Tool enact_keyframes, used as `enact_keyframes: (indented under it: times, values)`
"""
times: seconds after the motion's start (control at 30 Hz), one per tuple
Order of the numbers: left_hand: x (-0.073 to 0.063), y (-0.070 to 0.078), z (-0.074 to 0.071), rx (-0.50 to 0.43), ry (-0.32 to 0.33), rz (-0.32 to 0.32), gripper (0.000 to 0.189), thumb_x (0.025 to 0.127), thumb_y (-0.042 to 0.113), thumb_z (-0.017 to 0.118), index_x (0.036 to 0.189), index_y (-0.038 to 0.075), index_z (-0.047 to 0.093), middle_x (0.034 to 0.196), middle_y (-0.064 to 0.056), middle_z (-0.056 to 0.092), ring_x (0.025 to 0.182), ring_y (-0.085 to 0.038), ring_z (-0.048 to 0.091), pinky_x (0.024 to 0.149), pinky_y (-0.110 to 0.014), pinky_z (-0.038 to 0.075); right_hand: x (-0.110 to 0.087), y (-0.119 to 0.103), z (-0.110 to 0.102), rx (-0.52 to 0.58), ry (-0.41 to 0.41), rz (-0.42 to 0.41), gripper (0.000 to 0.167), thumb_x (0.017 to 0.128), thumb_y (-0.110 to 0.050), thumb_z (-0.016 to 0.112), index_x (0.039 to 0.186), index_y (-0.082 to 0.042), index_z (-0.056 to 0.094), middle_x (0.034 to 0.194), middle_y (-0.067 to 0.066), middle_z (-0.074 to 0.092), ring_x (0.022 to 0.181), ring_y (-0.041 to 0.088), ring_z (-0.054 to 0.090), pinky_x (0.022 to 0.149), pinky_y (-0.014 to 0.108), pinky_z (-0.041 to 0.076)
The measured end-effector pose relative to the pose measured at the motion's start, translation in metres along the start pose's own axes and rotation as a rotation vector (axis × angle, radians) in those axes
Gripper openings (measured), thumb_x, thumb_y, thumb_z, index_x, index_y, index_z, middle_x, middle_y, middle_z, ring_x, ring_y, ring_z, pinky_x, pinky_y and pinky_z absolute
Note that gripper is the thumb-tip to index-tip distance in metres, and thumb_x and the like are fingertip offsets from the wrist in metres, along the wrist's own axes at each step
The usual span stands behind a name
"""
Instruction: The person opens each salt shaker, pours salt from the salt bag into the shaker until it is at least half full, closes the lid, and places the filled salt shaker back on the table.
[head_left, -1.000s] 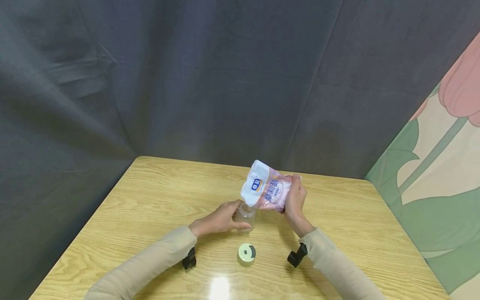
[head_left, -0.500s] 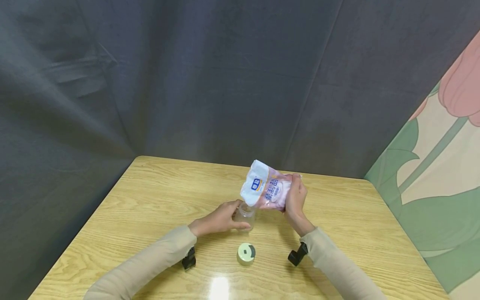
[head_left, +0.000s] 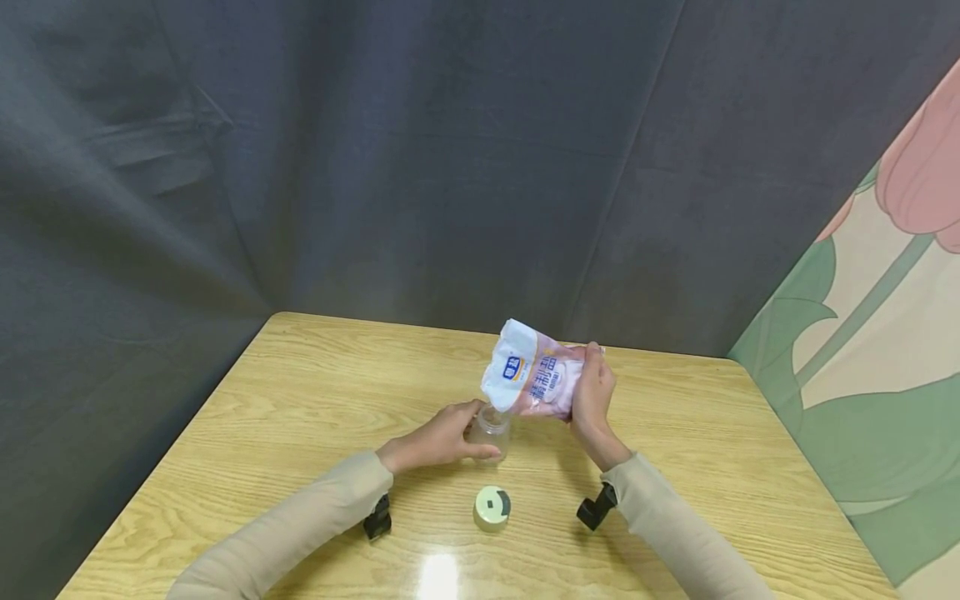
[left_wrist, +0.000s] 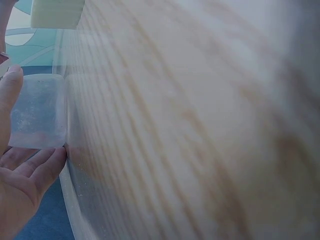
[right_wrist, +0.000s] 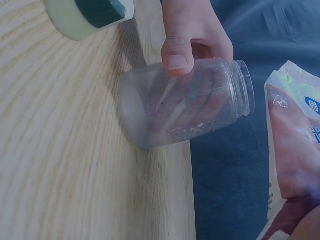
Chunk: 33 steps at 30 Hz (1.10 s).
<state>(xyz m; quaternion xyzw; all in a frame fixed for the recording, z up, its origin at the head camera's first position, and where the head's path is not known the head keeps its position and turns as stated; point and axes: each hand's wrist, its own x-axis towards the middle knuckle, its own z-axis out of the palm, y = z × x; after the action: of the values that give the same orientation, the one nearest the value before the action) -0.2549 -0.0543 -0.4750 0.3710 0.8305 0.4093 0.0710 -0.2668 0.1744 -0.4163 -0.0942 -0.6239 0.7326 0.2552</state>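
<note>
My left hand (head_left: 435, 437) grips a clear jar (head_left: 493, 433) that stands upright and uncapped on the table. In the right wrist view its thumb lies along the near side of the jar (right_wrist: 132, 107), its fingers showing through from behind. White grains cling inside the wall. My right hand (head_left: 592, 404) holds a pink and white bag of salt (head_left: 531, 375), tipped so its white end points down left, right at the jar's mouth. The bag's opening is hidden in the head view. Part of the bag (right_wrist: 295, 145) shows beside the jar's neck in the right wrist view.
A pale green lid (head_left: 491, 508) with a dark green flap lies on the wooden table (head_left: 300, 400), in front of the jar. A dark curtain (head_left: 450, 167) hangs behind the table, and a flower-patterned cloth (head_left: 885, 350) is at the right.
The right hand and the salt bag have shifted very slightly, with the thumb a little higher. My left hand, the jar and the lid stay in place.
</note>
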Motion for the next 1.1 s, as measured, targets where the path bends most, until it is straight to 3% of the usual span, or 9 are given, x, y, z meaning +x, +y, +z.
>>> enact_keyframes:
  times: [0.6, 0.97, 1.1]
  values:
    - [0.001, 0.001, 0.001, -0.022, -0.008, 0.014, 0.068, 0.089, 0.038, 0.074, 0.142, 0.005, 0.045, 0.128, -0.007, 0.061, 0.111, -0.014, 0.060, 0.091, -0.026, 0.051, 0.003, -0.001, -0.002, -0.059, 0.007, -0.056, 0.042, 0.105, -0.035, 0.043, 0.078, -0.015, 0.068, 0.063, -0.004, 0.059, 0.053, 0.008, 0.053, 0.046, 0.022, 0.041]
    - [0.002, 0.001, 0.001, -0.022, -0.012, 0.005, 0.069, 0.088, 0.038, 0.075, 0.142, 0.005, 0.046, 0.128, -0.007, 0.061, 0.112, -0.014, 0.060, 0.092, -0.025, 0.050, 0.004, -0.005, -0.004, -0.057, -0.037, -0.050, 0.041, 0.107, -0.029, 0.040, 0.077, -0.019, 0.067, 0.063, -0.006, 0.060, 0.053, 0.007, 0.055, 0.047, 0.022, 0.043]
    - [0.003, 0.002, 0.001, -0.021, -0.015, -0.017, 0.069, 0.088, 0.039, 0.076, 0.141, 0.006, 0.046, 0.128, -0.006, 0.061, 0.112, -0.013, 0.060, 0.091, -0.025, 0.050, -0.004, -0.018, -0.002, -0.046, -0.050, -0.053, 0.041, 0.107, -0.027, 0.040, 0.077, -0.018, 0.067, 0.063, -0.007, 0.060, 0.053, 0.007, 0.055, 0.047, 0.021, 0.043]
